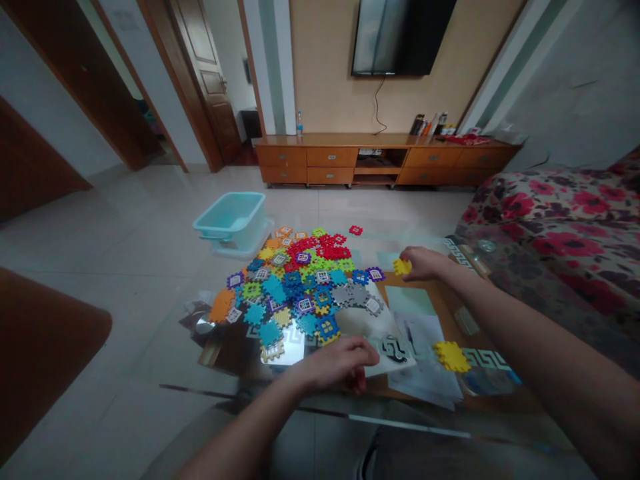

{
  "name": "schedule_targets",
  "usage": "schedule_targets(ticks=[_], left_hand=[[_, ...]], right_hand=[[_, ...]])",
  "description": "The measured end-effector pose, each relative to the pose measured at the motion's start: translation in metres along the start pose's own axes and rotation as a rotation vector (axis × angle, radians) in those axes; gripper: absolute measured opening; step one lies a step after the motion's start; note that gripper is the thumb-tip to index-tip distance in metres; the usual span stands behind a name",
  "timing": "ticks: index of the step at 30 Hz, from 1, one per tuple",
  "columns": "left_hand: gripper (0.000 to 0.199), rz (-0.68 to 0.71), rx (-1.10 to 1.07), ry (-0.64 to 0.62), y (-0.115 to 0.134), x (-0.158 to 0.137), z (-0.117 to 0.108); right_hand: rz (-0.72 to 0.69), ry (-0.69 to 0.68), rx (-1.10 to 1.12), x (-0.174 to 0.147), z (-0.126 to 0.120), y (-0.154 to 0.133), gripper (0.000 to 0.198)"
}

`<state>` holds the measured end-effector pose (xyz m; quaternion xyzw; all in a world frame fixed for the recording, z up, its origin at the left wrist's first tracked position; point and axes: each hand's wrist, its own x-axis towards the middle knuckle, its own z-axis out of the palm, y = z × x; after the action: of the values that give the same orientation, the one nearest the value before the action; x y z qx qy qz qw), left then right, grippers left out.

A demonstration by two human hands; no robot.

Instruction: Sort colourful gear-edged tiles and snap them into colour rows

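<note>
Out over the far right part of the glass table, my right hand (423, 263) pinches a yellow interlocking building tile (401, 267). My left hand (344, 363) hovers near the table's front edge, its fingers loosely bent and apart from the thumb, with nothing seen in it. Just beyond it spreads a heap of interlocking tiles: red (334, 249), orange (223, 305), light blue (274, 289), grey (350, 295) and others, some with window lattices. A blue window tile (327, 327) lies closest to my left hand. A stack of yellow tiles (451, 357) sits below my right forearm.
A turquoise plastic bin (230, 240) stands beyond the table's left corner. Papers (423, 347) lie on the glass table (485, 333). A flower-patterned sofa (565, 207) is on the right. Behind are a wooden TV cabinet (330, 157) and a wall-mounted television (403, 37).
</note>
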<state>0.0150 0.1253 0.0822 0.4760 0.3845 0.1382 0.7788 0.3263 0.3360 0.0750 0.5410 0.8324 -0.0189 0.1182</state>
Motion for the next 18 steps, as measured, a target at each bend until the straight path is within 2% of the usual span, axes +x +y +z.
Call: schedule_targets(ticks=[4,7,18], left_hand=[[0.024,-0.035,0.040,-0.051,0.004,0.005,0.017],[0.028,-0.040,0.082,-0.073,0.003,0.010,0.024],[0.036,-0.048,0.159,-0.068,0.002,0.009,0.021]], right_hand=[[-0.006,-0.044,-0.032,0.023,0.007,0.010,0.048],[-0.009,-0.070,-0.040,0.036,0.011,0.011,0.048],[-0.017,-0.110,-0.024,0.052,0.020,0.010,0.041]])
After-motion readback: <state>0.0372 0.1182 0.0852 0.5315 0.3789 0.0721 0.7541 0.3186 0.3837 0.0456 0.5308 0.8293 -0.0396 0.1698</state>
